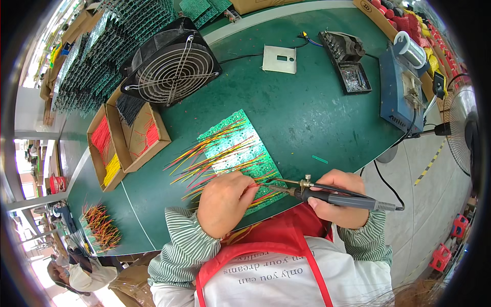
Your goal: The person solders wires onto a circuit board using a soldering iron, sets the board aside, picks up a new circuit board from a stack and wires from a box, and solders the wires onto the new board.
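Observation:
A green circuit board panel (246,137) lies on the table in front of me. Rows of red, yellow and black wires (190,154) stick out over its left side. My left hand (221,204) is over the panel's near left part, thumb and forefinger pinched on a thin wire, apparently red, whose end is mostly hidden by the fingers. My right hand (352,219) grips a soldering iron (343,200) with a solder feed tube clamped along it. The iron's tip points left, close to the left fingertips and low over the board.
At the left, a cardboard box (162,134) holds cut wires; beyond it stands a black fan (176,77). Another wired board (102,227) lies at the lower left. Back right are a white plate (279,60), a black soldering stand (341,48) and a blue solder feeder (396,92) with a cable.

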Available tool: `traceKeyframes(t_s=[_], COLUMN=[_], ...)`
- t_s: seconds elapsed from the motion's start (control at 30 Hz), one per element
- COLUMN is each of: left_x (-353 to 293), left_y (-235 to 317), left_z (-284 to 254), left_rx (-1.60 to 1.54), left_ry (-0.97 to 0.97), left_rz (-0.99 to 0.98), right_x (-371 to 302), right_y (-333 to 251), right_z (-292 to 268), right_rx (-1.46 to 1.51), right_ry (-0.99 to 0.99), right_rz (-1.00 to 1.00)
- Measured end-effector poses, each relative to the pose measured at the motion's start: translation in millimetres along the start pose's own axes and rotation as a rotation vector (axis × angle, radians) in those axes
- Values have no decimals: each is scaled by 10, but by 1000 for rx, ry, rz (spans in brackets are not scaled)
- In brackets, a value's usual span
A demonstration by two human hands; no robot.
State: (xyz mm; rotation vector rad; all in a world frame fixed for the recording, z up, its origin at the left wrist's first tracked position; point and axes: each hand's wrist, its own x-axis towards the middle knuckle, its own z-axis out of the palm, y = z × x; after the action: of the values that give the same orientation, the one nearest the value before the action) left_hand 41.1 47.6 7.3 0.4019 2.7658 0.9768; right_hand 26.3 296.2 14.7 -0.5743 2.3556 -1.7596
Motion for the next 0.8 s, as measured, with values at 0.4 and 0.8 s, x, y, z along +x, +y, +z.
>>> traceKeyframes(t_s=[0.4, 0.8], left_x=[10, 147], left_y=[23, 89], left_z=[-28, 95], left_rx=[35, 12], left_ry=[32, 34], left_rz=[17, 54], right_x=[-19, -125], right_y=[-55, -8], right_z=[-63, -181], right_rx=[8, -22], right_ry=[15, 56], right_rz=[33, 98])
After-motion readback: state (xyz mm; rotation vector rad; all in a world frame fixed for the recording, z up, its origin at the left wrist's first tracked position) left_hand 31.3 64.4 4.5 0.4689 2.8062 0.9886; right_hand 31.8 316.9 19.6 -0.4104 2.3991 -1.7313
